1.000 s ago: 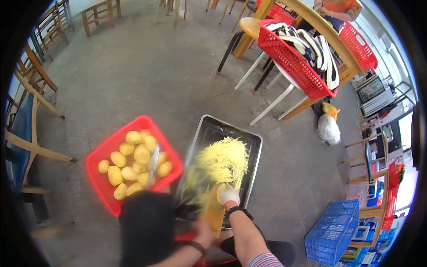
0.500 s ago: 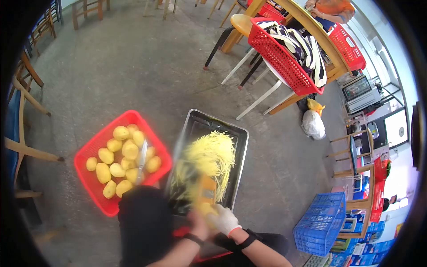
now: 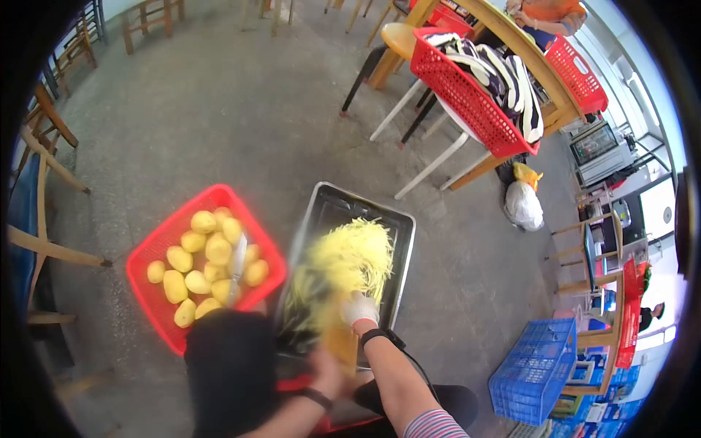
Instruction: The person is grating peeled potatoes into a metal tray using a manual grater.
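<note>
Right hand (image 3: 360, 309) in a white glove, fingers curled down on the upper end of a yellow slicer board (image 3: 342, 344); underside of the palm hidden, so grip not readable. Left hand (image 3: 326, 372), bare and blurred, at 7 o'clock of it, against the board's lower end; open or closed impossible to tell. At 12 o'clock of the gloved hand, touching it, a heap of pale yellow potato shreds (image 3: 350, 255) inside a dark metal tray (image 3: 330, 206) on the floor. At 9 o'clock, just beside the tray, a red basket (image 3: 150, 252) of peeled potatoes (image 3: 217, 248), a knife (image 3: 237, 264) lying across them. At 4 o'clock, well apart, a blue crate (image 3: 537, 365). Far off at 1 o'clock, a white bag (image 3: 522, 206), a second red basket (image 3: 467, 95) holding striped cloth, a wooden worktop (image 3: 537, 62) and another person's orange sleeve (image 3: 562, 9).
</note>
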`<state>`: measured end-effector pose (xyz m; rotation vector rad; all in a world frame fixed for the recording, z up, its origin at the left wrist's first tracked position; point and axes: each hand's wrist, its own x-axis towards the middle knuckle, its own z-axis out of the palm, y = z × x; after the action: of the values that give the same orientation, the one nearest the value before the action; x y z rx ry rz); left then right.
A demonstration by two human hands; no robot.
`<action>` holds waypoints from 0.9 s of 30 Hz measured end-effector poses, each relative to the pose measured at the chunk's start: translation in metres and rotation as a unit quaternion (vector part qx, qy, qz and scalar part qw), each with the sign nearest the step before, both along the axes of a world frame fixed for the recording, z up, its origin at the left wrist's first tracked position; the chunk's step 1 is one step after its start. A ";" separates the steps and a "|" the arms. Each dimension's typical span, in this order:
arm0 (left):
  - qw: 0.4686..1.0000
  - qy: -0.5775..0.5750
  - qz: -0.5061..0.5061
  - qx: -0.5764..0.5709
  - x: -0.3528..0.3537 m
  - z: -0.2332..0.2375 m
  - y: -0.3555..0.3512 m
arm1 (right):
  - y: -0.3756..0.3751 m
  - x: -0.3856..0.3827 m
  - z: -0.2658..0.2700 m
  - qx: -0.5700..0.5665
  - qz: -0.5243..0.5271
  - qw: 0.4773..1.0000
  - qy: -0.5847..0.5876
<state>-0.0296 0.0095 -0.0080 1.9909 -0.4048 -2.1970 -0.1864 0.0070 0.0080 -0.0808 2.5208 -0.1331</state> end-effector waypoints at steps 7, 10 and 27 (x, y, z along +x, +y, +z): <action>0.975 -0.056 -0.177 -0.123 0.010 -0.007 0.016 | 0.043 -0.012 -0.050 -0.164 -0.096 0.981 0.035; 0.932 -0.076 -0.294 -0.197 0.004 0.014 0.023 | 0.052 0.005 0.044 -0.417 -0.235 0.878 -0.021; 0.995 0.094 -0.032 0.001 0.079 0.108 -0.002 | 0.078 0.051 0.211 -0.663 -0.308 0.672 -0.118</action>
<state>0.0499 0.0072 0.0996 1.7746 -0.4472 -2.3981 -0.1350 0.0855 0.2190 0.2086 1.5517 -2.0417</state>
